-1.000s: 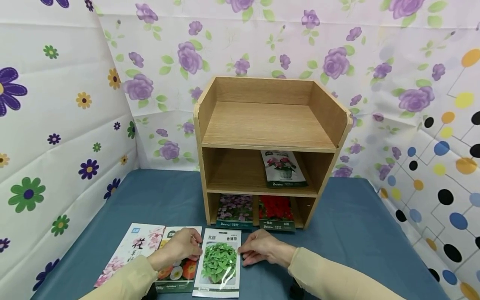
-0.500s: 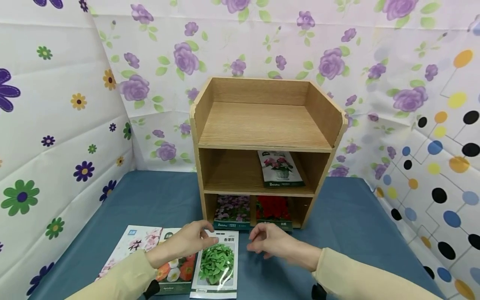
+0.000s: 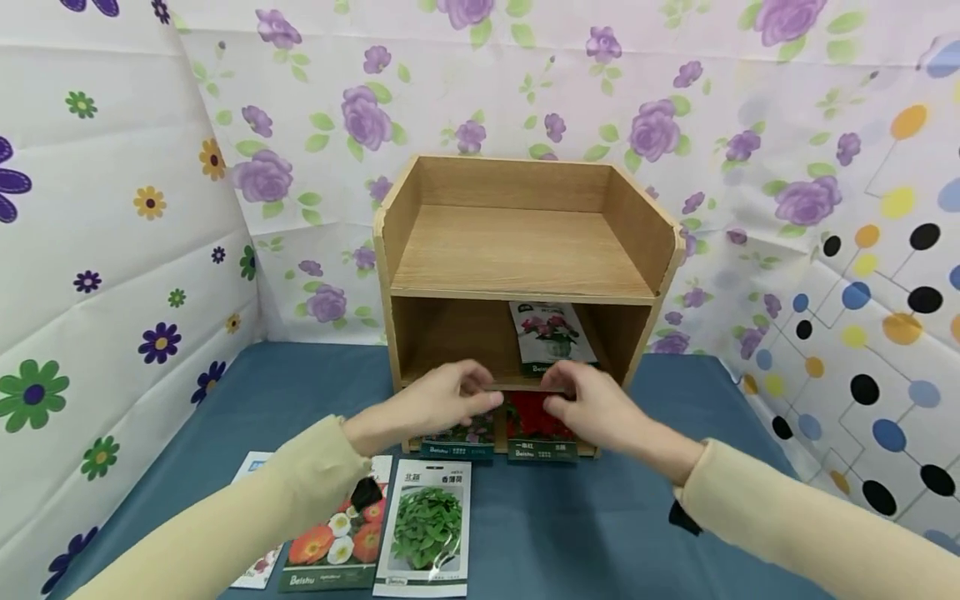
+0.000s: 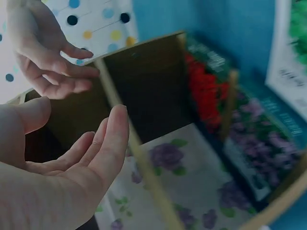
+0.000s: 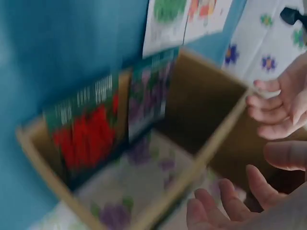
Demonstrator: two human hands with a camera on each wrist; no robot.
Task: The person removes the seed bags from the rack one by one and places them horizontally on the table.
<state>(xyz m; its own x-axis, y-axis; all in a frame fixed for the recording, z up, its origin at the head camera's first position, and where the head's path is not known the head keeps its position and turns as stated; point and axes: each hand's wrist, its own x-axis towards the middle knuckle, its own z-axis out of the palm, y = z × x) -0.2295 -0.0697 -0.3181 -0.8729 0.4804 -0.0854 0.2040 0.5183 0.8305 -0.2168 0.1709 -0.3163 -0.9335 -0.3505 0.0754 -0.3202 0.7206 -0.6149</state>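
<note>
Both hands hover in front of the wooden shelf unit (image 3: 517, 246), holding nothing, with their fingers loosely bent. The left hand (image 3: 438, 400) is by the edge of the middle board. My right hand (image 3: 600, 404) is below a seed packet with pink potted flowers (image 3: 553, 332) on the middle shelf. In the bottom compartments lie a purple-flower seed packet (image 3: 457, 446) and a red-flower seed packet (image 3: 534, 417), each partly hidden by a hand in the head view. The left wrist view also shows the right hand (image 4: 53, 62) facing the left hand (image 4: 81, 158).
On the blue cloth (image 3: 600, 542) before the unit lie a green-leaf seed packet (image 3: 427, 525), an orange-and-white-flower packet (image 3: 337, 546) and a pink-blossom packet (image 3: 258, 571), partly covered by the left sleeve. Patterned cloth walls (image 3: 315, 100) stand behind and at both sides.
Both hands have left the green-leaf packet, which stays on the cloth. They have risen forward to the shelf unit, the left also moving rightward. The head view has shifted slightly.
</note>
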